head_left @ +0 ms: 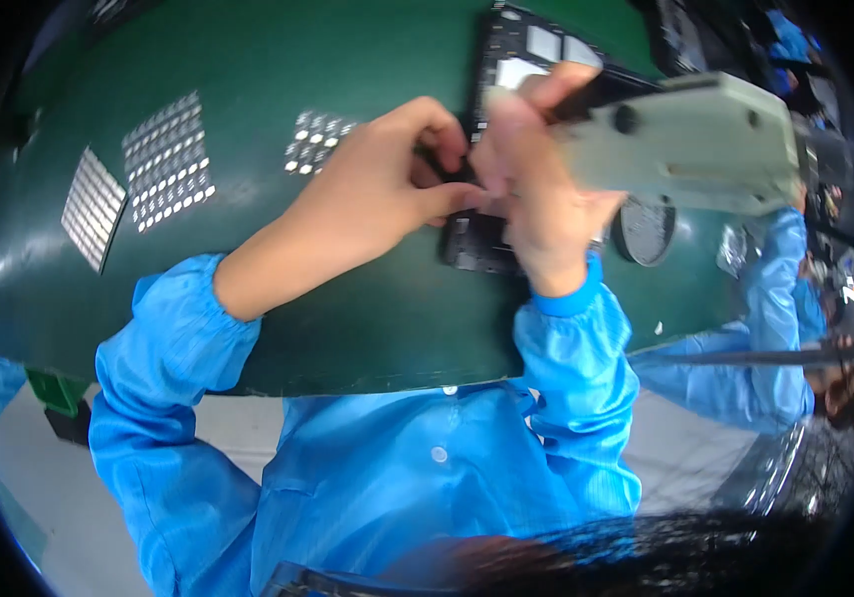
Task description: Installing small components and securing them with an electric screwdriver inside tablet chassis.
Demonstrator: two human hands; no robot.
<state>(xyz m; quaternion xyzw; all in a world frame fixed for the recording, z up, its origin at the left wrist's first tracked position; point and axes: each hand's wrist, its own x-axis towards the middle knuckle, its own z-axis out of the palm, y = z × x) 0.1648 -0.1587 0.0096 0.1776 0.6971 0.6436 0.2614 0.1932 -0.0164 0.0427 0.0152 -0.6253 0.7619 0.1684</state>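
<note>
A black rectangular device panel [486, 246], with pale patches on its far part, lies on the green table under my hands. My left hand [372, 184] is at its left edge, with fingers curled and thumb bent toward them; something small and dark shows between them, its kind unclear. My right hand [536, 184], smeared by motion, is over the panel beside the left fingertips. Its fingers are bent together, and whatever they hold is hidden. Just right of the right hand stands a pale greenish-beige housing [695, 144], partly overlapped by that hand.
On the green table [367, 318] to the left lie sheets of small round pieces: a narrow sheet [94, 209], a larger sheet [170, 162] and a smaller sheet [315, 139]. A round dark-rimmed dish [646, 231] and a clear plastic bag [733, 249] sit right. Another person's blue sleeve [780, 298] is at the far right.
</note>
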